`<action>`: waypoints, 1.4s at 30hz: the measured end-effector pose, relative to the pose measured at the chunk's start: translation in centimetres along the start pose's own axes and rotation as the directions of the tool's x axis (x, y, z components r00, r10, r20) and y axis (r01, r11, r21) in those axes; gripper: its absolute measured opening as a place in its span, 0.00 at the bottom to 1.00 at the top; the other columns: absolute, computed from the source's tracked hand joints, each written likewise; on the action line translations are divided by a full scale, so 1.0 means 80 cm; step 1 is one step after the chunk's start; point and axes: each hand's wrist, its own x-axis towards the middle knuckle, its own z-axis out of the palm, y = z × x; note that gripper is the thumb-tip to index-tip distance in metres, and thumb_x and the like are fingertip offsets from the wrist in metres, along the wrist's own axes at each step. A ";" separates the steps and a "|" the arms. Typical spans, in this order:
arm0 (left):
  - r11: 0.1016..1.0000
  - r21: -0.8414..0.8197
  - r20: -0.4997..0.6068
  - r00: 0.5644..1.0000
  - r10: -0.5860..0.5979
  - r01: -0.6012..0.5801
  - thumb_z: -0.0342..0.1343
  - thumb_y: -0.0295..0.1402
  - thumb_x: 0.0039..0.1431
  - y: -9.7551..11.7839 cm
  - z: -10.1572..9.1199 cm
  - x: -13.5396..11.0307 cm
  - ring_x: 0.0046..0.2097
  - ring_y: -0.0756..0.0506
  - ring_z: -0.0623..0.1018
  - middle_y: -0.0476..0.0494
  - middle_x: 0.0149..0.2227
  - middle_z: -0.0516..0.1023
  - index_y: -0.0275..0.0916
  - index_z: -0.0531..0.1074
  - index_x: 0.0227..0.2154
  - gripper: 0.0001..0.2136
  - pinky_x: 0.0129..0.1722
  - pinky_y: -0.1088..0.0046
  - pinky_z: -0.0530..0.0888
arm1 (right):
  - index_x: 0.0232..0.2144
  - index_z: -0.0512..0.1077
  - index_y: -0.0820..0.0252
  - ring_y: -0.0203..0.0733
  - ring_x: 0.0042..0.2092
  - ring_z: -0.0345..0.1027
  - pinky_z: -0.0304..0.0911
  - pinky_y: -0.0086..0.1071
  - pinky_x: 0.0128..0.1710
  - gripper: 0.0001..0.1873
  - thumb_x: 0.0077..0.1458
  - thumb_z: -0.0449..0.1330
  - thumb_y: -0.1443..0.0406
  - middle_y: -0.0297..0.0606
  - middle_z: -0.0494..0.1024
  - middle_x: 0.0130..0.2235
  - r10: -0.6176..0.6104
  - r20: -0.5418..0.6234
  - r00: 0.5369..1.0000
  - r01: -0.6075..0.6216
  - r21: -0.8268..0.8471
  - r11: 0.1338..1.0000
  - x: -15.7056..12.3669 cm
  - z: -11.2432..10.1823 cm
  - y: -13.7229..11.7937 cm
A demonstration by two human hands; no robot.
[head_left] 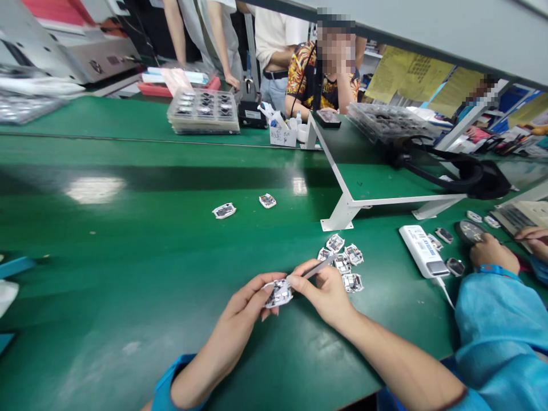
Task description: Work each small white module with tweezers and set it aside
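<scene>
My left hand point(244, 308) pinches a small white casing with a circuit board inside point(280, 293), held just above the green tabletop. In my right hand point(329, 294) is a pair of grey metal tweezers point(315, 268), its back end pointing up to the right. The tip end meets the casing's upper right edge, where my fingers partly hide it. Just beyond my right hand lies a loose cluster of several similar casings point(353, 254). Two more, a left casing point(224, 210) and a right casing point(268, 200), lie apart farther back.
A white-framed green stand point(351, 202) holds a headset point(454, 168) and clear trays point(389, 121). To the right are a white power bank point(423, 251) with a cable and a co-worker's hand point(494, 254). Stacked part trays point(204, 111) and a labelled box point(282, 136) stand behind.
</scene>
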 end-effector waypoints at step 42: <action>0.926 0.355 0.137 0.987 0.082 -0.126 0.50 0.42 0.58 0.008 -0.010 0.000 0.30 0.45 0.73 0.46 0.29 0.76 0.36 0.74 0.46 0.19 0.32 0.71 0.70 | 0.27 0.76 0.57 0.39 0.31 0.73 0.67 0.32 0.34 0.03 0.49 0.68 0.66 0.33 0.80 0.28 -0.029 0.018 0.999 0.027 0.077 0.997 0.001 -0.001 0.005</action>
